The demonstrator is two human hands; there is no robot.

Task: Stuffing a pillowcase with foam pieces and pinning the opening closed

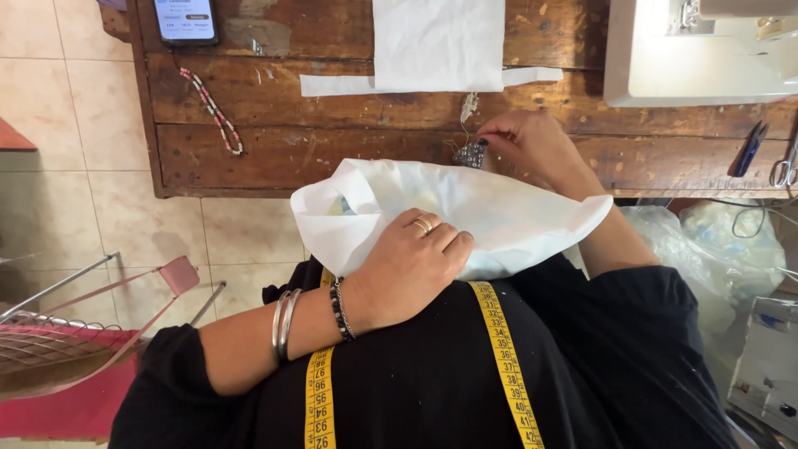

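The left hand (407, 270) lay flat, fingers loosely together, on the white fabric (499, 220) against the body. Just beyond it, the right hand (532, 145) pinched a small dark patterned cloth piece (470, 154) on the wooden table's (291, 150) edge.

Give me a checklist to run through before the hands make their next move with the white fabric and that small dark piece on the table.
1. Left hand flat on the white fabric, pinning it against the body: ok.
2. Right hand has the small dark patterned piece at its fingertips on the wooden table: ok.
3. Firm pinch on that piece: cannot tell, the fingers cover the contact.
4. Thread or tag above the piece free of tangles: cannot tell, too small.
5. Scissors out of the right hand's path, at the table's far right: ok.
6. Yellow measuring tape hanging clear of the fabric: not ok, its top runs under the fabric.
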